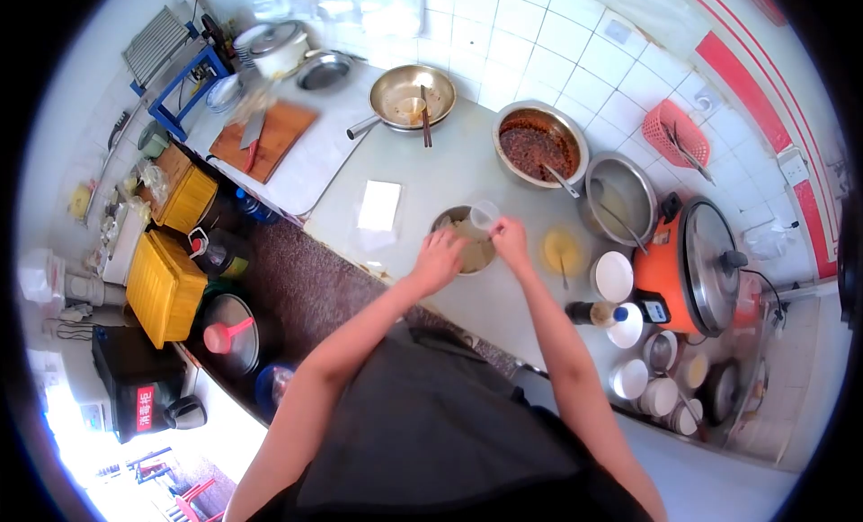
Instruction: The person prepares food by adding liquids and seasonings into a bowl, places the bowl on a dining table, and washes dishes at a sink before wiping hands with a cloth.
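With my right fingers (501, 228) gripping the clear cup (484, 215) by the metal bowl's (445, 220) far right rim, I should hold it steady, my left fingers (440, 240), whose grip I cannot tell, light over the bowl's left side.

Centre of frame: bowl (441, 218) on counter (508, 306), left hand (438, 257) over its left side, right hand (509, 240) at its upper right, cup (484, 214) in right hand's fingers
Left of bowl: card (380, 206)
Right of bowl: dish (551, 243)
Upper centre: pan (388, 92), chopsticks (426, 127) across its lower rim
Upper right: sauce basin (502, 156), second basin (602, 167) beside it, ladle (627, 229) in second; cooker (670, 275) farther right, serving bowls (614, 277) left of and below it; basket (661, 129) on wall
Upper left: knife (253, 134) on board (289, 131)
Left: crate (166, 284) beyond floor
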Demonstrator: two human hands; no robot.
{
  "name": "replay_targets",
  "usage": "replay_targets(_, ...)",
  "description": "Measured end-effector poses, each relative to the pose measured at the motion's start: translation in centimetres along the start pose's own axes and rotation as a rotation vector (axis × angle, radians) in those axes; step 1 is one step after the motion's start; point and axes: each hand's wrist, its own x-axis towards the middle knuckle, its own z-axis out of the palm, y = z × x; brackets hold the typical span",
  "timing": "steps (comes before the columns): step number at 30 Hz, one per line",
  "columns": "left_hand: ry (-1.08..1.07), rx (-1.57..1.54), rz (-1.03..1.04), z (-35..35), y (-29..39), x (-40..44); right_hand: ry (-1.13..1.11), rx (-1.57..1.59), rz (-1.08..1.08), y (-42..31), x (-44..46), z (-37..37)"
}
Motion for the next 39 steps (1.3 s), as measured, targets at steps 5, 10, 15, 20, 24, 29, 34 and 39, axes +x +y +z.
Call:
replay_targets(5, 0.114, -0.194, -0.038, -1.2, -0.6, 0.2, -0.096, -0.104, 0.01, 0.6, -0.2, -0.3)
replay_targets(10, 0.309, -0.303, -0.281, -2.6, -5.3, -2.6, -0.191, 0.074, 0.192, -1.6, -1.4, -3.4)
replay_targets(15, 0.132, -0.25, -0.55, -1.1, -9.6, -9.3, 0.03, 0.16, 0.169, 0.6, -4.8, -3.1)
replay_targets(20, -0.041, 0.327, -0.426, 4.3, -16.4, -11.6, 0.076, 0.259, 0.214, 1.0, -10.6, -4.9)
replay_targets(24, 0.022, 0.59, -0.316, 4.6, -19.8, -8.3, 0.072, 0.24, 0.3, 0.0, -14.0, -6.3)
replay_targets(29, -0.349, 0.43, -0.489, 2.3, -19.6, -3.6, 0.103, 0.252, 0.365, -0.3, -17.2, -6.6)
replay_targets(34, -0.251, 0.451, -0.257, 2.4, -20.2, -4.8, 0.097, 0.284, 0.365, -1.6, -18.1, -6.1)
replay_targets(39, -0.061, 0.379, -0.169, 2.9, -19.5, -7.7, 0.052, 0.232, 0.316, -3.2, -16.8, -5.9)
